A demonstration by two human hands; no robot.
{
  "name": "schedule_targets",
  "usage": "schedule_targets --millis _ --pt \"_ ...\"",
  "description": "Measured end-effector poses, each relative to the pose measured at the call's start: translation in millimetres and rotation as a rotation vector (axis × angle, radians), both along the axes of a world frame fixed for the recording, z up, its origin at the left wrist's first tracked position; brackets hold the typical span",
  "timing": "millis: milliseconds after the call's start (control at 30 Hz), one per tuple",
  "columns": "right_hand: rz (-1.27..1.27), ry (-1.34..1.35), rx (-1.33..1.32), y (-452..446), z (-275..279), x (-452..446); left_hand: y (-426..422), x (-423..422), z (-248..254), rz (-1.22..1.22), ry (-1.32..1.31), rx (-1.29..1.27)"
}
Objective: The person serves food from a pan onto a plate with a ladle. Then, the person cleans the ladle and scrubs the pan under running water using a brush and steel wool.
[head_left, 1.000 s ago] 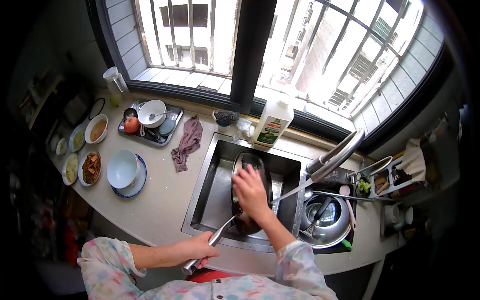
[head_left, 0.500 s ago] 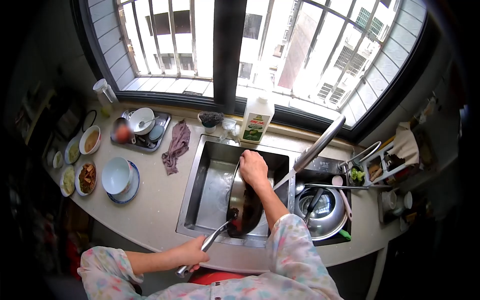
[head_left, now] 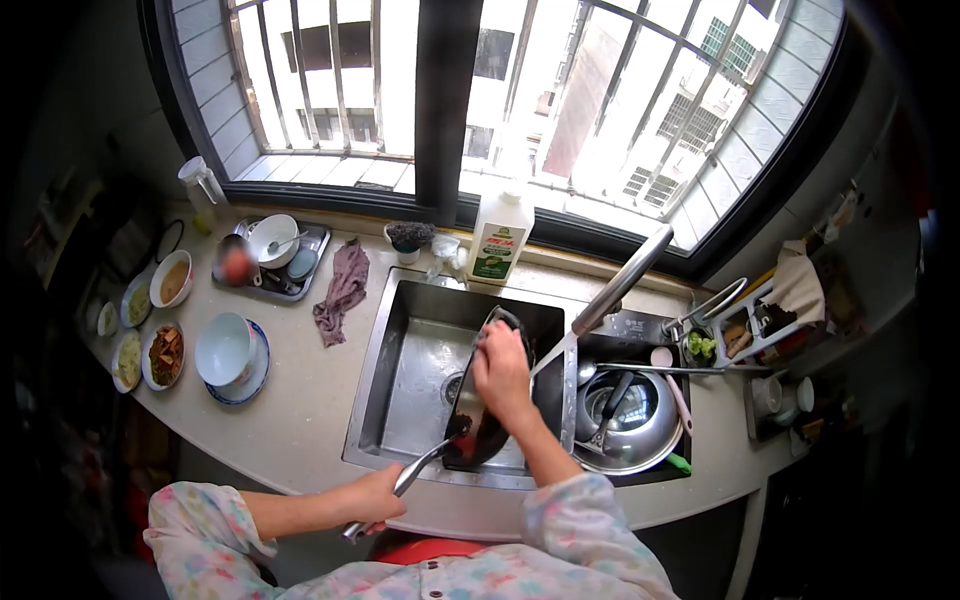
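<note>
A dark wok [head_left: 472,400] is tilted on its side in the steel sink [head_left: 405,375], its long metal handle [head_left: 425,462] pointing toward my body. My left hand [head_left: 372,497] is closed round that handle. Over the upper part of the wok, my right hand [head_left: 503,372] has its fingers curled at the pan; what they hold, if anything, is hidden. Water runs from the tap [head_left: 620,285] just right of my right hand.
A second basin at right holds a steel pot [head_left: 630,425] and utensils. A white bottle [head_left: 500,238] stands behind the sink. Left on the counter are a purple rag [head_left: 343,290], a tray [head_left: 310,270], a white bowl [head_left: 226,350] on a plate and several filled dishes [head_left: 164,355].
My right hand has drawn down along the wok, toward me. The wok's far end and the sink drain show more now. My left hand keeps its grip; the view has shifted slightly.
</note>
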State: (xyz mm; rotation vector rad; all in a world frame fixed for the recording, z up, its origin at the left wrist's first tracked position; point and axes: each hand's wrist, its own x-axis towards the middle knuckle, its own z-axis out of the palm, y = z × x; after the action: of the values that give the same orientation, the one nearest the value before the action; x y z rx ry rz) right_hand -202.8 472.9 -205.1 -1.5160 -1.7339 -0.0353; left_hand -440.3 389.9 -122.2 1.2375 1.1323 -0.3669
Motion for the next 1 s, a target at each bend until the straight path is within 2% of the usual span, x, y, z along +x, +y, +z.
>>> schedule_targets --millis 100,167,233,300,367,467,567,633,667,700,767,800,833,900,967,1000 --pt "0.062 -0.092 0.05 -47.3 -0.7 -23.0 0.8 -1.0 -4.6 -0.042 0.033 0.008" --pt "-0.051 -0.042 0.052 -7.8 1.7 -5.1 2.4 0.8 -0.4 -0.044 0.051 0.02" --pt "-0.137 0.119 -0.275 47.7 -6.5 26.2 -1.9 3.1 -0.9 -0.017 0.034 0.004" --pt "-0.164 0.105 -0.416 48.8 8.3 22.8 0.7 1.7 1.9 -0.027 0.05 -0.002" --pt "-0.071 -0.007 -0.002 10.3 6.0 -0.3 2.4 2.8 1.4 -0.039 0.063 -0.009" --pt "-0.03 -0.121 0.04 -49.1 3.5 -34.7 5.3 1.3 1.9 -0.037 0.064 -0.001" --pt "-0.133 -0.099 0.02 -6.2 2.4 -12.6 3.7 0.6 5.0 -0.051 0.073 -0.025" --pt "-0.225 -0.025 -0.414 47.3 5.9 21.1 1.9 2.1 7.5 -0.074 0.081 -0.009" --pt "-0.261 0.114 -0.602 61.8 8.9 33.4 2.1 2.9 9.2 -0.089 0.086 0.0" --pt "-0.299 0.208 -0.627 64.8 7.3 37.8 1.9 3.1 11.7 -0.089 0.087 0.001" --pt "-0.286 0.014 -0.35 37.3 -0.5 25.7 5.4 4.6 15.3 -0.092 0.075 0.01" --pt "-0.231 -0.022 -0.295 14.9 4.6 17.0 6.8 3.9 13.2 -0.113 0.089 0.017" --pt "-0.235 -0.097 -0.093 -13.0 4.1 0.6 6.9 0.2 9.2 -0.134 0.102 0.023" --pt "-0.166 -0.133 -0.027 -55.4 6.3 -28.2 8.6 -1.7 7.1 -0.164 0.119 0.031" --pt "-0.107 -0.113 -0.075 -52.4 11.8 -16.1 11.3 0.7 9.2 -0.178 0.121 0.042" --pt "-0.185 -0.045 -0.06 -33.9 8.9 -3.9 10.6 1.2 8.8 -0.169 0.117 0.043"
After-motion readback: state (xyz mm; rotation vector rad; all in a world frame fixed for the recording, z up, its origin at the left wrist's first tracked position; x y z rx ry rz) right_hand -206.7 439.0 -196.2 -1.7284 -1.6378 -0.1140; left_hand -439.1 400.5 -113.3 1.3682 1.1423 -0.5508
